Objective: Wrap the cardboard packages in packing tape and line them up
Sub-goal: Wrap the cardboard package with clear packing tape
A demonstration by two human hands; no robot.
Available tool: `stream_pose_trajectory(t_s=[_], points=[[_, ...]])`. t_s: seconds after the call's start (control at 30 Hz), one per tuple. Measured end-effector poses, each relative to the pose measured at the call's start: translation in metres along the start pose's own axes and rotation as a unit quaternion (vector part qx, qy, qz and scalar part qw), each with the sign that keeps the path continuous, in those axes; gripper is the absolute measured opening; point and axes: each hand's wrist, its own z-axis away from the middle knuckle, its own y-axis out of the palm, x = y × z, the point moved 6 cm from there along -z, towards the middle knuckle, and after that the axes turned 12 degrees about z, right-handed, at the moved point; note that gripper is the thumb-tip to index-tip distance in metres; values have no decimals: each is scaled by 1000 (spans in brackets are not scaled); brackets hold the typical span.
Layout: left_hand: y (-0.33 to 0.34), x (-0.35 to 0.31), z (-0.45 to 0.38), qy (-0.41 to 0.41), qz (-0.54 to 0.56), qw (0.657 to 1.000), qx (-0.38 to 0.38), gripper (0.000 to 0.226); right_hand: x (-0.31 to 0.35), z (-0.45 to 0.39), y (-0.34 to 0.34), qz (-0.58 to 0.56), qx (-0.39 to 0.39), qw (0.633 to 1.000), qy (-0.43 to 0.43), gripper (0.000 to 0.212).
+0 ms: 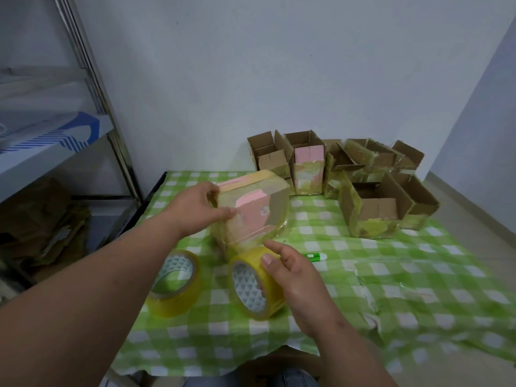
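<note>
A cardboard package (257,210) with pink patches, covered in shiny tape, stands tilted in the middle of the table. My left hand (199,209) grips its left corner. My right hand (290,272) holds a yellow tape roll (255,284) upright just in front of the package; a strip of tape runs from the roll up to the package. A second yellow tape roll (176,283) lies to the left on the tablecloth.
Several open cardboard boxes (374,208), some with tape on them, stand along the back and right of the green checked tablecloth (391,289). A green and white pen (315,256) lies right of my hand. A metal shelf rack (92,93) stands at left.
</note>
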Motion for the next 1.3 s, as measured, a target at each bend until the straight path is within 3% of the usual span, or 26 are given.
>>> stream_pose_trajectory(t_s=[0.13, 0.3, 0.47, 0.77, 0.9, 0.97, 1.03, 1.1, 1.17, 1.3], points=[[5, 3, -1, 5, -18, 999, 42, 81, -9, 8, 15, 15, 1, 1000, -12, 35], [7, 5, 13, 1, -3, 997, -76, 83, -3, 6, 20, -3, 25, 1000, 0, 38], [18, 5, 39, -28, 113, 985, -129, 41, -3, 8, 14, 1, 57, 998, 4, 36], [39, 18, 64, -111, 302, 944, -69, 30, 0, 6, -3, 34, 77, 996, -8, 42], [48, 24, 73, -138, 361, 921, -48, 39, -2, -4, -28, 101, -13, 995, 4, 20], [50, 24, 76, -143, 366, 919, -46, 44, -5, -15, -45, 224, -92, 970, 12, 25], [52, 23, 78, -147, 373, 915, -39, 48, -10, -24, -54, 449, -106, 887, 25, 35], [55, 23, 79, -148, 380, 913, -31, 53, -21, -30, -57, 582, -75, 808, 48, 44], [57, 23, 80, -147, 387, 910, -29, 58, -30, -34, -57, 625, -52, 777, 52, 43], [60, 23, 80, -143, 398, 906, -31, 60, -37, -41, -62, 652, -62, 754, 57, 39]])
